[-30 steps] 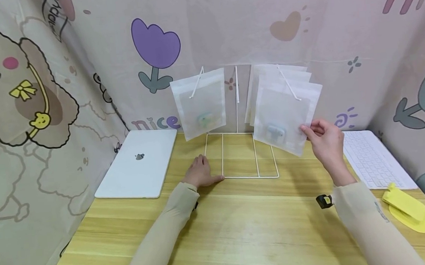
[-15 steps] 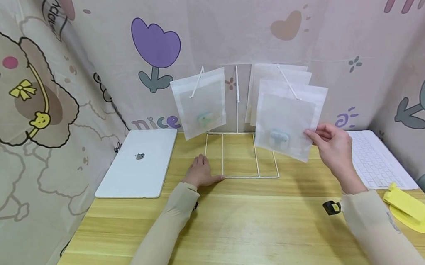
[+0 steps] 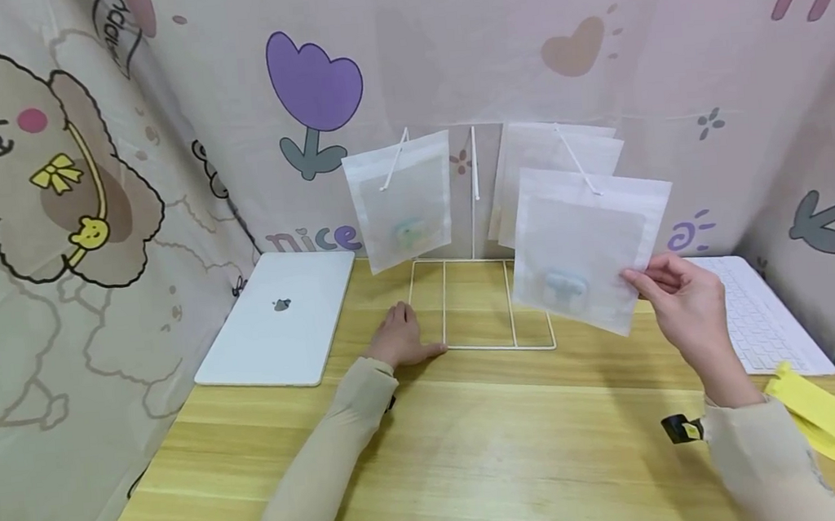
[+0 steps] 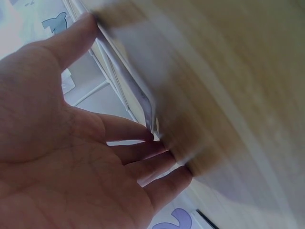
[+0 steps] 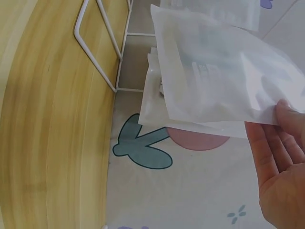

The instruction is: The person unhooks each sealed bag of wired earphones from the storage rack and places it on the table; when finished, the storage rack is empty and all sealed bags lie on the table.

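My right hand (image 3: pixel 689 304) pinches the lower right edge of a translucent white zip pouch (image 3: pixel 584 231), with a pale blue item (image 3: pixel 565 283) showing through it. The pouch tilts in front of a white wire display rack's right hook (image 3: pixel 575 158); its tip overlaps the pouch's top edge, and I cannot tell whether it passes through. Other pouches (image 3: pixel 603 150) hang behind it on that hook. My left hand (image 3: pixel 398 340) rests on the table at the left of the rack's wire base (image 3: pixel 501 347), fingers extended and thumb touching its front corner.
Another white pouch (image 3: pixel 400 200) hangs on the left hook, and the middle hook (image 3: pixel 475 166) stands between. A white laptop (image 3: pixel 275 321) lies at the left. At the right are a white keyboard (image 3: pixel 768 315) and a yellow stand (image 3: pixel 816 413).
My right hand has drawn the front pouch forward, down and to the right along the right hook, away from the pouches behind it. My left hand stays by the base.
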### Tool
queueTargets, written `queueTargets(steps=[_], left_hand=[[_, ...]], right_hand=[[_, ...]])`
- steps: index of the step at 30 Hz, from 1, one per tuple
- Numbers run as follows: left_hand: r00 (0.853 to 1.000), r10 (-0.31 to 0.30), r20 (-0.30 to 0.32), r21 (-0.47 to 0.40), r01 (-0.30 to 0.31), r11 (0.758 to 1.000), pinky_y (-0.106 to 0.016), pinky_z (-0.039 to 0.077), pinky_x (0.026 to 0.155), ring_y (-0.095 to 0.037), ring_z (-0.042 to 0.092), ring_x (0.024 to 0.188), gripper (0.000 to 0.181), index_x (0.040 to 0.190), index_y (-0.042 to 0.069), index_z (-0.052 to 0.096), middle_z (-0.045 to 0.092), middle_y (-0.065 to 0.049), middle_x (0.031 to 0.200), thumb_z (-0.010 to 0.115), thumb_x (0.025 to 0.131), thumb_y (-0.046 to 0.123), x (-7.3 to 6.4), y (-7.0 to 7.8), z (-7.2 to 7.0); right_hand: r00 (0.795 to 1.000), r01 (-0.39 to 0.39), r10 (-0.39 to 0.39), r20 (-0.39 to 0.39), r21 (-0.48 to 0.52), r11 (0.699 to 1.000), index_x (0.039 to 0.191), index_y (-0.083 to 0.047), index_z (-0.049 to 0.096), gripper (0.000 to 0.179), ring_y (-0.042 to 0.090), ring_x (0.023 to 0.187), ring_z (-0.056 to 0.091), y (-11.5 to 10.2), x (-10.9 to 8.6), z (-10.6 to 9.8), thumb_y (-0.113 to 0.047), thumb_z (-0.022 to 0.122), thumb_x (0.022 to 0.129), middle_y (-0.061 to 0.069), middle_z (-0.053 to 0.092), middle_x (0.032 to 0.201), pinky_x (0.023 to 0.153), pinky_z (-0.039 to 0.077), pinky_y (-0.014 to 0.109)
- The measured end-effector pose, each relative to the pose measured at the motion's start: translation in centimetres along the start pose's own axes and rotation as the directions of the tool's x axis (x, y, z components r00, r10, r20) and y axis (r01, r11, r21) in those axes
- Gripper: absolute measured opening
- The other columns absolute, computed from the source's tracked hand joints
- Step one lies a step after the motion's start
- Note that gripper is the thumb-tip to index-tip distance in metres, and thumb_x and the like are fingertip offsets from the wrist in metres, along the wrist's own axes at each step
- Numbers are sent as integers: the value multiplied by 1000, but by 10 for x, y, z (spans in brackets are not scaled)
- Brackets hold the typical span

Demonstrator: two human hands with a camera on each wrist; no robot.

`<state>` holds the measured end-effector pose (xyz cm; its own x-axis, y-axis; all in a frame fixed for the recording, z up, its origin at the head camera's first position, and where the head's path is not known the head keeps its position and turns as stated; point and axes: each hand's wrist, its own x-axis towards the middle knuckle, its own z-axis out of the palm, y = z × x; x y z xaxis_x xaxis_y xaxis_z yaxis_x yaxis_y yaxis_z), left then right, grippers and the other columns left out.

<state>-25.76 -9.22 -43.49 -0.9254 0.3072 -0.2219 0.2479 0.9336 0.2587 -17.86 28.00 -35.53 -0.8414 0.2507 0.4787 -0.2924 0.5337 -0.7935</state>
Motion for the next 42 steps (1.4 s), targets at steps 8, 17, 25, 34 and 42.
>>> queueTargets(steps=[8,17,25,34,42], left_hand=[[1000,-5,-7,19,6,1000,-43,18,117,-41,17,145,109,150,-15,16,17,-30,157,61,89,63,-1,0,0],[1000,-4,-11,28,5,1000,-44,18,117,-41,17,145,109,151,-14,15,16,-30,157,60,89,63,2,-4,2],[1000,-3,-12,27,4,1000,-43,18,117,-40,17,145,110,151,-14,14,16,-29,157,60,89,64,4,-2,2],[1000,0,-12,15,0,1000,-44,17,117,-41,16,145,109,151,-14,14,15,-29,157,60,89,64,4,0,2],[1000,6,-15,11,-6,1000,-45,18,117,-42,17,145,108,150,-15,15,17,-30,157,60,89,63,3,-1,1]], right_hand=[[1000,5,-5,6,-34,999,94,4,69,19,-6,77,66,-2,-5,-5,-12,77,87,-19,70,82,66,52,12],[1000,4,-3,23,-47,999,95,5,69,16,-5,74,66,-2,-11,-11,-7,77,87,-19,70,81,64,51,10],[1000,-9,9,29,-10,1000,94,7,68,17,-1,74,68,-7,-19,-18,-6,77,86,-14,73,83,63,52,12],[999,16,-18,51,36,999,93,9,65,15,3,71,68,-13,-27,-29,3,75,85,-6,74,85,63,52,12],[996,32,-37,83,61,998,92,10,64,13,4,68,67,-16,-33,-36,9,74,83,-2,74,82,60,51,13]])
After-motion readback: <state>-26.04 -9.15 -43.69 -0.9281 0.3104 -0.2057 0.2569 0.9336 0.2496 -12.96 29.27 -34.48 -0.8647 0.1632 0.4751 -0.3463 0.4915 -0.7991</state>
